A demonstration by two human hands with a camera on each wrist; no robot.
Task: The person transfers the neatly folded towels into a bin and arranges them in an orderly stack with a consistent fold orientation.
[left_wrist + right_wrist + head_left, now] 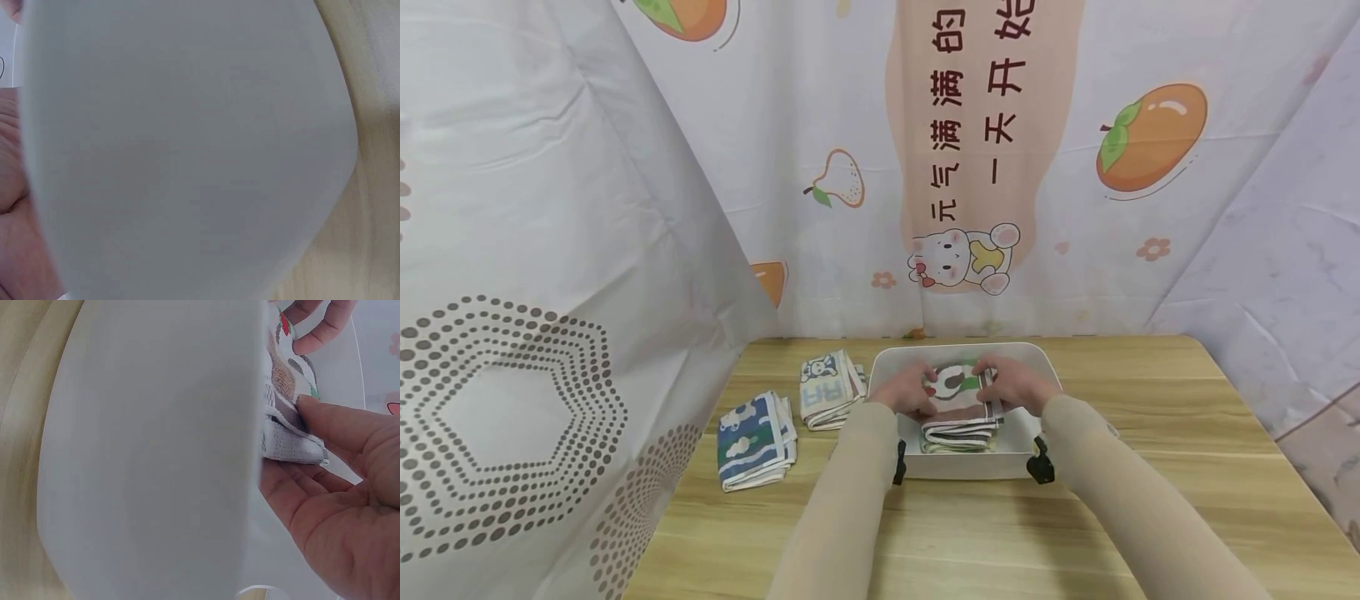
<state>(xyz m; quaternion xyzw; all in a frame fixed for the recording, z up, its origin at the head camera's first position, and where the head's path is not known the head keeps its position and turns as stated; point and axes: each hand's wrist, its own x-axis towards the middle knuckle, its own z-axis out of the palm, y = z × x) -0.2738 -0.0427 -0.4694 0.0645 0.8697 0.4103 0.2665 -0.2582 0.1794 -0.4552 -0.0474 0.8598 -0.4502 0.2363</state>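
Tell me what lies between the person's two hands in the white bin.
A folded towel lies between the left hand and the right hand, inside the bin, as the head view shows.

The towel (957, 402) is bumpy cloth, the box (966, 467) smooth, dull plastic, and the table (970, 542) looks like wood.

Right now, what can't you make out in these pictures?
Head view: bottom of the towel stack, behind the front of the box.
Left wrist view: the towel stack, hidden by the box.
Right wrist view: most of the left hand, cut off by the top edge.
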